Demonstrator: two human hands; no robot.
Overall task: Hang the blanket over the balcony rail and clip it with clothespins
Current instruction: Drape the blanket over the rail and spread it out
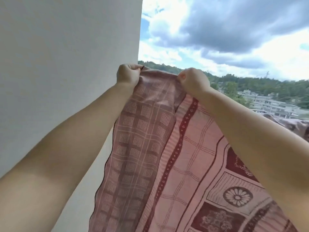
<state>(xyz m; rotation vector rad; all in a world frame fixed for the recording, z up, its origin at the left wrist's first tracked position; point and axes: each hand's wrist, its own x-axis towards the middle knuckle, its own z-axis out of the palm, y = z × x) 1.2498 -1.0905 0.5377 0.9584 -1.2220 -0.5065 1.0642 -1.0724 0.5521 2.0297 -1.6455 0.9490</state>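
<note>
I hold the pink patterned blanket [168,148] up in front of me, arms raised. My left hand [127,75] is clenched on its top edge next to the white wall [66,64], and my right hand [194,81] grips the same edge just beside it. The cloth hangs down between my forearms, with hills and buildings [270,106] beyond

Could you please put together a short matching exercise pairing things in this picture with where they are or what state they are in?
Things:
1. left hand
2. right hand
3. blanket
4. wall

Descriptions:
A. plain white, on the left side
B. pink patterned, held up by its top edge
C. grips the blanket's corner beside the wall
D. grips the top edge nearer the hills

Pairs: 1-C, 2-D, 3-B, 4-A
</note>
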